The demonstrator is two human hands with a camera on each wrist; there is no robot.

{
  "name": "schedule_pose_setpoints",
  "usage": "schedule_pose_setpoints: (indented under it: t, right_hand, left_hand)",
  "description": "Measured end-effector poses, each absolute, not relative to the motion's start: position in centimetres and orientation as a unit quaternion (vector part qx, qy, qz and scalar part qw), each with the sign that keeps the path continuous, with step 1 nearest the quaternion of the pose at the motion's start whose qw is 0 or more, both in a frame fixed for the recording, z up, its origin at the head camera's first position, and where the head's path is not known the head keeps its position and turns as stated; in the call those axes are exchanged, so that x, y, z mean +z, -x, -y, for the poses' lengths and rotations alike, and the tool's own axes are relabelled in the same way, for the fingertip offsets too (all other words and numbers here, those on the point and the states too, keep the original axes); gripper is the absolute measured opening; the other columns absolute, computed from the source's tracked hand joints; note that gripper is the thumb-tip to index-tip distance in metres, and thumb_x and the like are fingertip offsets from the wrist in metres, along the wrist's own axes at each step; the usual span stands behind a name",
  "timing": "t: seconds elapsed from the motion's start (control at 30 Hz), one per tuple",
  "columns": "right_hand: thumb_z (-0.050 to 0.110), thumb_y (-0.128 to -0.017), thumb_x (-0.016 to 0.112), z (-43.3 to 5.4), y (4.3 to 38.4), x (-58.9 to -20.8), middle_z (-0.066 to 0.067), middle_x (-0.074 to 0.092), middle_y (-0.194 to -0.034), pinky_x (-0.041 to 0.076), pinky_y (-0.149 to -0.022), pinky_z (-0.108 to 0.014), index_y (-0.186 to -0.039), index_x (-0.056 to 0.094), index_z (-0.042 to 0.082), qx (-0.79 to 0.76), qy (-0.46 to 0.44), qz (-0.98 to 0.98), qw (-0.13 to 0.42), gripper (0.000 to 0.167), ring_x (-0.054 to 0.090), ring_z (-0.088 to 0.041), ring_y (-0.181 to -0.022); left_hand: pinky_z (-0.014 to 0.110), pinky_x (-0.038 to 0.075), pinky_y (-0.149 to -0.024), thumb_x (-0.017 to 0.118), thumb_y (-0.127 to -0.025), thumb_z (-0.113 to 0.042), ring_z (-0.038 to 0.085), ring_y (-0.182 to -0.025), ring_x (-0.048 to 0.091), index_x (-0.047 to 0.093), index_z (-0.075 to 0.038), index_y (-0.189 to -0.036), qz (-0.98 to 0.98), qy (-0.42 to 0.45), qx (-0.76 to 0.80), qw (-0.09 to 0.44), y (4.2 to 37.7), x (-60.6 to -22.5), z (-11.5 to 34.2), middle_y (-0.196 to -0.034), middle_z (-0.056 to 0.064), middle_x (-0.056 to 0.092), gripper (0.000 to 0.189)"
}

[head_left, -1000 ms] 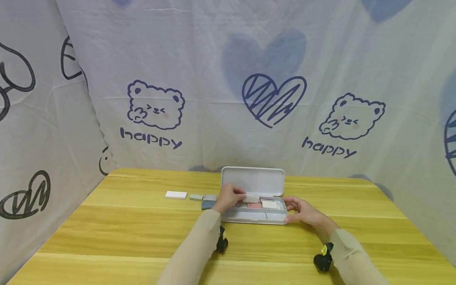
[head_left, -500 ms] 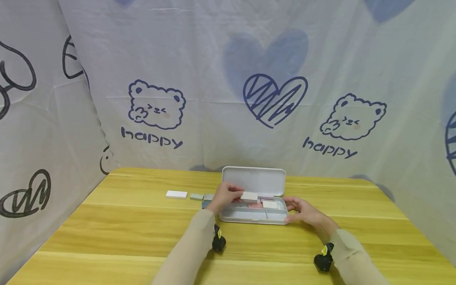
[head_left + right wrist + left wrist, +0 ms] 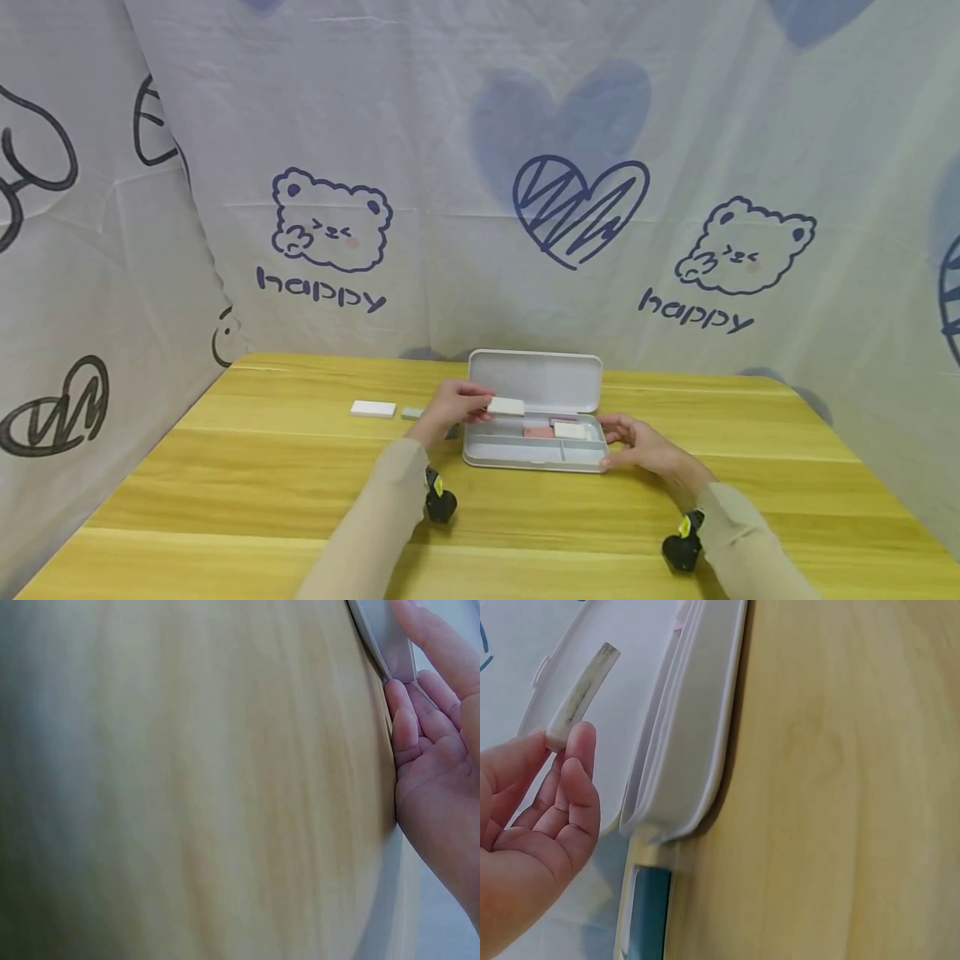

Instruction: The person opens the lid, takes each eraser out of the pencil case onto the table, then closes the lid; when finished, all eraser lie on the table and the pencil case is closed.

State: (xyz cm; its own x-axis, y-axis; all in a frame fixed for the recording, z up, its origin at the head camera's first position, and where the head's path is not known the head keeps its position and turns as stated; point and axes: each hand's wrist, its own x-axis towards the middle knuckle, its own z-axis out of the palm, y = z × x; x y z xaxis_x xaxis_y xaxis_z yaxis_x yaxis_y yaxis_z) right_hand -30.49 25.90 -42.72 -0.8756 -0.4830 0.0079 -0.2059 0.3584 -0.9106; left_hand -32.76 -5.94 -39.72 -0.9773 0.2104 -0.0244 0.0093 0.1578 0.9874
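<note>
My left hand [image 3: 450, 407] pinches a white eraser [image 3: 506, 407] by one end between thumb and fingertips, above the left part of an open pencil case [image 3: 502, 451]. Grey smudges mark the eraser's side in the left wrist view. Inside the case's back compartment lie a pink block [image 3: 537, 432], a white block [image 3: 570, 431] and a thin purplish piece [image 3: 562, 419]. At the case's right end, my right hand [image 3: 643, 446] holds the edge, thumb at the front corner and fingers further back. The case's lid [image 3: 534, 379] stands upright behind.
Left of the case on the wooden table [image 3: 247, 500] lie a white block [image 3: 372, 408] and a pale green block [image 3: 412, 413], partly covered by the left hand. A teal block [image 3: 651, 911] sits near the case's left end. A printed curtain [image 3: 450, 275] hangs behind the table.
My left hand has lifted the white eraser from the case's back compartment and moved left with it, now covering more of the blocks beside the case. The right hand stays put.
</note>
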Motion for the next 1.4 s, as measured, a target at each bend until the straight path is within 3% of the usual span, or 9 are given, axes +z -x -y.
schedule_pose_setpoints:
  t: [0.6,1.07,1.4]
  right_hand:
    - [0.007,-0.074,0.072,-26.0,30.8,-43.0,-0.025,0.046,-0.119,0.038,-0.07,-0.022,-0.128,0.031,-0.014,-0.526,0.208,-0.814,0.132,0.071,0.044,-0.026,-0.097]
    - [0.008,-0.073,0.073,-26.1,30.8,-43.0,-0.025,0.047,-0.118,0.039,-0.07,-0.022,-0.127,0.032,-0.014,-0.525,0.217,-0.813,0.131,0.072,0.044,-0.023,-0.095]
    - [0.007,-0.074,0.072,-25.8,30.6,-42.8,-0.024,0.049,-0.116,0.039,-0.072,-0.024,-0.127,0.032,-0.014,-0.518,0.211,-0.819,0.128,0.07,0.045,-0.025,-0.095]
  left_hand:
    - [0.023,0.048,-0.058,0.054,-0.087,0.001,0.012,-0.058,0.059,0.057,0.015,-0.104,-0.739,-0.076,0.665,0.076,32.2,-39.3,10.0,-0.072,0.009,0.063,0.023]
    - [0.027,0.05,-0.064,0.052,-0.088,0.0,0.011,-0.061,0.06,0.052,0.017,-0.111,-0.743,-0.069,0.663,0.056,31.9,-39.2,13.9,-0.08,0.01,0.064,0.028]
    - [0.025,0.049,-0.06,0.051,-0.089,0.0,0.012,-0.062,0.06,0.053,0.018,-0.109,-0.746,-0.057,0.662,0.042,31.2,-39.3,16.7,-0.078,0.01,0.064,0.027]
